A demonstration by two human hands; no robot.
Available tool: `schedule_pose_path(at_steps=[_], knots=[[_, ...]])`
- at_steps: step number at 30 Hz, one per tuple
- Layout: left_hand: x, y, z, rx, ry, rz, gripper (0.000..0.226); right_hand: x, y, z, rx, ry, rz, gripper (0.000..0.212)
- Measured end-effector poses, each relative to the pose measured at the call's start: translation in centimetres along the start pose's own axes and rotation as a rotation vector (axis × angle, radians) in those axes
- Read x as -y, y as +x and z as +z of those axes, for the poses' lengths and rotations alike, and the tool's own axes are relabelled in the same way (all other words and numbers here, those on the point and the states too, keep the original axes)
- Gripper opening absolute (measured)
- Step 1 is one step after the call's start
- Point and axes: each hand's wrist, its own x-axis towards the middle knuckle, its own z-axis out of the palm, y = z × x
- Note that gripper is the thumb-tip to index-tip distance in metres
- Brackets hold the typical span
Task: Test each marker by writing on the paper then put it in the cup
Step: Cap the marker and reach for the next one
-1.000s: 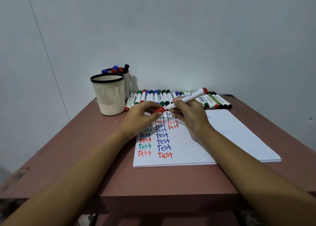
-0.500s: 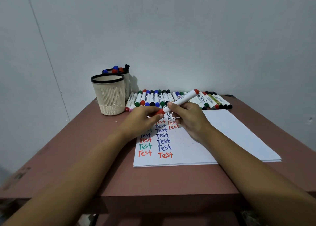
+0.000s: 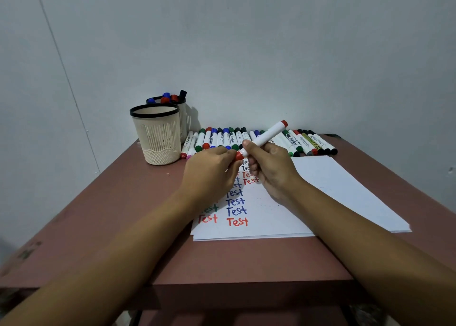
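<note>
The one lifted marker [image 3: 266, 136] has a white barrel with a red cap at one end and red at the other. The front cup [image 3: 158, 140] is cream with a black rim, patterned with vertical slits above a fine mesh band. Blue, red and black tops show in the rear cup [image 3: 183, 121]. The row of markers [image 3: 222, 139] is white-bodied, capped red, green, blue, black and pink. The paper [image 3: 333, 190] is white, with "Test" repeated in red, blue and green. The table [image 3: 123, 214] is dull reddish-brown and the wall [image 3: 246, 42] pale grey.
</note>
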Motion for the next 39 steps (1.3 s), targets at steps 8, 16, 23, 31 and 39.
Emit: schedule_pose_path(at_steps=[8,16,23,31,39], knots=[[-0.4,0.4,0.4,-0.09,0.082,0.062,0.032,0.3,0.0,0.4,-0.022,0.147,0.076,0.017],[0.8,0.3,0.0,0.025,-0.225,-0.121,0.03,0.3,0.2,-0.4,0.021,-0.118,0.033,0.026],[0.9,1.1,-1.0,-0.12,-0.522,-0.519,0.024,1.2,0.7,-1.0,-0.167,-0.085,0.028,0.041],[3.1,2.6,-3.1,-0.309,-0.417,-0.497,0.019,-1.8,0.5,-1.4,0.055,-1.202,-0.344,0.035],[10.3,9.0,-7.9,-0.184,-0.04,-0.636,0.023,-2.3,0.9,-1.5,0.097,-1.328,-0.341,0.03]])
